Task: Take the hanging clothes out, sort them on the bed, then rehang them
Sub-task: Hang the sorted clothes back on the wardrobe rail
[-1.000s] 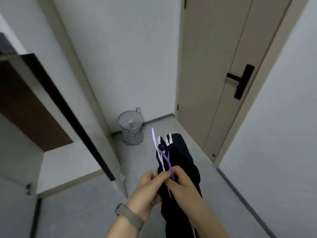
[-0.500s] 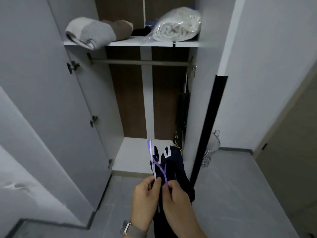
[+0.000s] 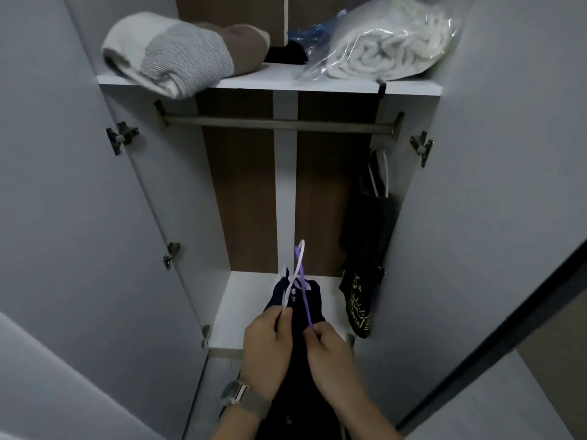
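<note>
I face an open wardrobe with a bare metal hanging rail [image 3: 279, 124] across its upper part. My left hand [image 3: 265, 354] pinches a white hanger [image 3: 293, 281] and my right hand [image 3: 330, 360] pinches a purple hanger [image 3: 304, 293]; their hooks cross above my fingers. Dark navy clothes [image 3: 300, 300] with white stripes hang from these hangers between and below my hands. At the rail's right end a black garment with a yellow print [image 3: 365, 255] hangs on a white hanger.
The shelf [image 3: 270, 85] above the rail holds a folded white-grey-brown knit [image 3: 178, 55] and a white blanket in a clear bag [image 3: 381, 42]. Both wardrobe doors [image 3: 79, 201] stand open at either side. The wardrobe floor board [image 3: 247, 300] is white.
My view swung left from the room door and basket to the wardrobe, then came closer. Both hands kept hold of the hangers; they have drawn slightly apart.
</note>
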`<act>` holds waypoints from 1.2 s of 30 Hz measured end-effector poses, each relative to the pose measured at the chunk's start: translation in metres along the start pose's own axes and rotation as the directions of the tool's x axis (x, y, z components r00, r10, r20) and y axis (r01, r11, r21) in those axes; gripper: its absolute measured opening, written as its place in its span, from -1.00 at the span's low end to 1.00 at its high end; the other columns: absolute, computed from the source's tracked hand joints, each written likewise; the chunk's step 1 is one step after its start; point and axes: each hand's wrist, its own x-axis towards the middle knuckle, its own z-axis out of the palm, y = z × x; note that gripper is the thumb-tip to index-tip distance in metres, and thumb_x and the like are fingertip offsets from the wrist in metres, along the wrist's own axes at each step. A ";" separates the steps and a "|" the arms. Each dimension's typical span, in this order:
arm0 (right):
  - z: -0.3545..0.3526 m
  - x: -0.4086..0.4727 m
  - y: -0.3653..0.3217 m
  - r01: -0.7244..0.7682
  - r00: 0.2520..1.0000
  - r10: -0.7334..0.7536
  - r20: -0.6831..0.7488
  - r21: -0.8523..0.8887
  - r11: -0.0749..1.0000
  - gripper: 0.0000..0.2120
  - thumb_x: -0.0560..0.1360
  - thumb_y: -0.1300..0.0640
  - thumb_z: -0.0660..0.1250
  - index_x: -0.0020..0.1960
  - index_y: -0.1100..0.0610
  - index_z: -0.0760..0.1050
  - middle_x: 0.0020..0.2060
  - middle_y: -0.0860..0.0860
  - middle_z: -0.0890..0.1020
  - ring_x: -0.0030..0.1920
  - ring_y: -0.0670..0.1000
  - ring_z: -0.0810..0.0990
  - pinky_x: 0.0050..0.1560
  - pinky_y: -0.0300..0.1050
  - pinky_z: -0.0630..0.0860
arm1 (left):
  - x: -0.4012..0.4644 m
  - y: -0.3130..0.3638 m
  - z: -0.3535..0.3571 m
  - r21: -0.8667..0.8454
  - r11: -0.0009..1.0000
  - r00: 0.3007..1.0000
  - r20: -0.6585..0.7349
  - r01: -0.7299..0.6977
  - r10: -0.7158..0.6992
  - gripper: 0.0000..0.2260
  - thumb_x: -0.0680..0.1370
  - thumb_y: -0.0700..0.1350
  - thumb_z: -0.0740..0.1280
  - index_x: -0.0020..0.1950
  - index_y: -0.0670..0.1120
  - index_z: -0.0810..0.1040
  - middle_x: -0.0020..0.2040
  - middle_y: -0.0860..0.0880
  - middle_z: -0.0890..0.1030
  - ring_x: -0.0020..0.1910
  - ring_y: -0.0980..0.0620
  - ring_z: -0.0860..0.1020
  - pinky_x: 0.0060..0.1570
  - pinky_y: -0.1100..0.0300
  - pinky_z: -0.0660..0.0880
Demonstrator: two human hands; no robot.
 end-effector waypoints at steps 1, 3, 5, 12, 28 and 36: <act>0.003 0.015 -0.001 -0.024 1.000 0.024 0.005 0.030 0.999 -0.78 0.61 0.14 0.11 -0.01 0.27 0.46 -0.27 0.03 0.49 -0.33 -0.10 0.41 -0.44 -0.42 0.31 | 0.014 -0.006 0.004 -0.005 1.000 1.000 0.005 0.007 -0.007 -0.66 0.57 -0.23 0.23 -0.41 -0.08 0.34 -0.51 0.04 0.36 -0.43 0.12 0.39 -0.44 0.38 0.27; 0.008 0.046 -0.006 -0.084 0.996 0.083 0.020 0.095 0.992 -0.78 0.61 0.15 0.13 -0.07 0.26 0.47 -0.30 0.02 0.48 -0.34 -0.09 0.41 -0.45 -0.40 0.30 | 0.041 -0.016 0.012 -0.006 1.000 1.000 0.007 0.026 -0.026 -0.64 0.58 -0.22 0.23 -0.42 -0.07 0.32 -0.52 0.05 0.34 -0.46 0.11 0.35 -0.45 0.36 0.25; 0.012 0.074 -0.013 -0.119 0.992 0.113 0.052 0.135 0.984 -0.80 0.61 0.15 0.13 -0.13 0.19 0.44 -0.33 0.00 0.47 -0.35 -0.09 0.41 -0.42 -0.37 0.29 | 0.067 -0.020 0.016 -0.001 0.999 0.999 -0.010 0.046 -0.046 -0.61 0.58 -0.22 0.23 -0.44 0.00 0.29 -0.55 0.07 0.35 -0.48 0.14 0.35 -0.46 0.37 0.24; 0.032 0.157 -0.054 -0.187 0.975 0.145 0.166 0.277 0.943 -0.80 0.62 0.17 0.13 -0.09 0.20 0.47 -0.29 0.05 0.54 -0.29 -0.06 0.50 -0.31 -0.28 0.38 | 0.163 -0.027 0.010 -0.017 1.000 0.996 -0.086 0.003 -0.005 -0.60 0.58 -0.23 0.22 -0.43 0.08 0.29 -0.55 0.12 0.42 -0.49 0.21 0.40 -0.46 0.44 0.25; -0.008 0.273 -0.112 -0.289 0.950 0.293 0.103 0.639 0.713 -0.77 0.48 0.02 0.36 -0.29 0.12 0.57 -0.38 0.07 0.59 -0.37 0.02 0.57 -0.24 -0.10 0.43 | 0.317 -0.054 0.005 -0.424 0.524 0.660 0.612 0.739 -0.435 -0.78 0.61 -0.08 0.16 -0.24 -0.02 0.31 -0.48 0.10 0.25 -0.58 0.18 0.14 -0.61 0.39 0.05; -0.110 0.320 -0.138 -0.087 0.950 0.203 -0.236 0.424 0.901 -0.86 0.50 0.23 0.28 -0.07 0.28 0.58 -0.34 0.14 0.65 -0.42 0.01 0.63 -0.40 -0.27 0.52 | 0.349 -0.026 0.036 -0.409 0.587 0.683 0.627 0.699 -0.376 -0.81 0.63 -0.07 0.15 -0.18 -0.06 0.38 -0.53 0.11 0.27 -0.60 0.18 0.17 -0.65 0.39 0.09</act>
